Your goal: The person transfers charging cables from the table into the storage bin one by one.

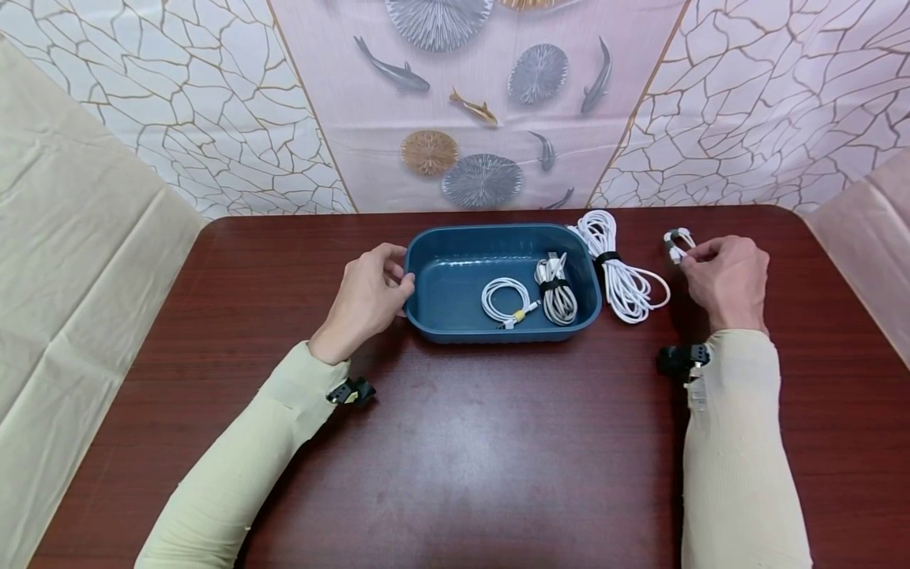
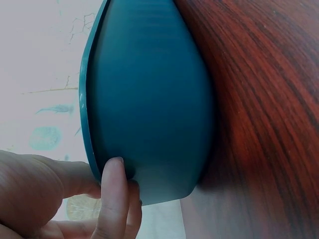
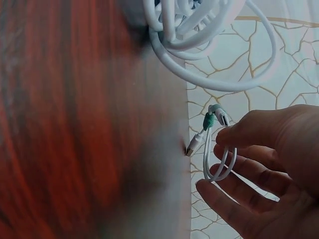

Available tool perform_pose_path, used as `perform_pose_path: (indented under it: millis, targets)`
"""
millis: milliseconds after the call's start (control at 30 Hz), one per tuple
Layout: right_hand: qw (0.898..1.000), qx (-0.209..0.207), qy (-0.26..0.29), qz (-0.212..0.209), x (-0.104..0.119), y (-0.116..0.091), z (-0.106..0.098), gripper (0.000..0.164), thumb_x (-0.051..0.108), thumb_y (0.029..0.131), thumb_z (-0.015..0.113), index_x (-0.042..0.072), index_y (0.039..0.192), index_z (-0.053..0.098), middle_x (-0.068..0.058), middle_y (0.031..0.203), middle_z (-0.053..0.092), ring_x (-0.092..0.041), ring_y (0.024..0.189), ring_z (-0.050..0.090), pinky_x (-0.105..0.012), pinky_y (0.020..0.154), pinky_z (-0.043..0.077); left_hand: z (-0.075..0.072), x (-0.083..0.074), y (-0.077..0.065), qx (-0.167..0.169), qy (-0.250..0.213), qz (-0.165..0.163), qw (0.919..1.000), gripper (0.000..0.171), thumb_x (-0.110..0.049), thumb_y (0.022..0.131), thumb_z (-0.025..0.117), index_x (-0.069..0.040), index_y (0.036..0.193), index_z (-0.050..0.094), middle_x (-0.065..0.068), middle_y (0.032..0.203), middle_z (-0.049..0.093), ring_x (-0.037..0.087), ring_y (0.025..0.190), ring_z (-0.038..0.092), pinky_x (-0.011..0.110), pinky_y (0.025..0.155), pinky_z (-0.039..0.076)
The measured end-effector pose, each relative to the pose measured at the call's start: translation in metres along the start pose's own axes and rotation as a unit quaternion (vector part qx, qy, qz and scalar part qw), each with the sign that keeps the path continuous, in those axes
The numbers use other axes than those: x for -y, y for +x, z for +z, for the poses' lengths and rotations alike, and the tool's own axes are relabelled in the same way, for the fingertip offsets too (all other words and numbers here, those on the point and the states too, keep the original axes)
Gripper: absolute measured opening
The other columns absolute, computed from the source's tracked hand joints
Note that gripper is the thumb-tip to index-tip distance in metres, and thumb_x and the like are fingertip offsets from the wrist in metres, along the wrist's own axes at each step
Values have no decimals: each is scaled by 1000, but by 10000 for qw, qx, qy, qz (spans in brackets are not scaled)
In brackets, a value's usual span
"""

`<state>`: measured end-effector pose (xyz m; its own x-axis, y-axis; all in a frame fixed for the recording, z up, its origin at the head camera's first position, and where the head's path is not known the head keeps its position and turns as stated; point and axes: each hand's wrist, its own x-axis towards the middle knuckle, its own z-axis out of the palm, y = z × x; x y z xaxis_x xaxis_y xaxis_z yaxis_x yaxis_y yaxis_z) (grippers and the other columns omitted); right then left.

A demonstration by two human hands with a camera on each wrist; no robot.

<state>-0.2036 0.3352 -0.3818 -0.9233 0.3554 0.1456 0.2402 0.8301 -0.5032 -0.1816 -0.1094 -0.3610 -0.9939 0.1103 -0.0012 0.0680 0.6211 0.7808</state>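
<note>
A dark blue plastic bin [image 1: 455,336] stands at the back middle of the table. My left hand [image 1: 370,296] grips its left end at the rim, and the left wrist view has the fingertips against the bin's outer wall [image 2: 149,99]. Inside lie a white coiled cable [image 1: 486,298] with a yellow tie and a greyish bundled cable [image 1: 562,304] with a black strap. To the right of the bin, my right hand [image 1: 732,276] pinches a small coiled white USB cable [image 1: 682,237]. Its green tie and plugs show in the right wrist view, where the cable [image 3: 207,154] lies between thumb and fingers.
A larger white cord bundle [image 1: 629,296] with a black strap lies against the bin's right side, between it and my right hand. The dark red-brown table [image 1: 455,442] ends at the back at a patterned cloth [image 1: 483,103]. Pale cloth hangs at both sides.
</note>
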Motion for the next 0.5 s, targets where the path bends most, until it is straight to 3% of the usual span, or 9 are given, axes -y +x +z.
perform_pose_path:
  millis: [300, 500]
  targets:
    - [10000, 16, 39, -5, 5, -2, -1, 33, 22, 94, 56, -2, 102, 77, -27, 103, 72, -38, 96, 60, -24, 60, 40, 0, -1, -1, 6, 19, -23, 10000, 41, -11, 98, 62, -1, 138, 56, 15, 102, 65, 22, 78, 72, 28, 53, 63]
    - [10000, -57, 53, -27, 7, -1, -2, 31, 20, 92, 56, 0, 101, 77, -26, 101, 73, -39, 94, 62, -28, 63, 41, 0, -1, -1, 27, 2, -26, 10000, 42, -11, 99, 62, -1, 138, 55, 15, 103, 65, 23, 79, 73, 28, 54, 63]
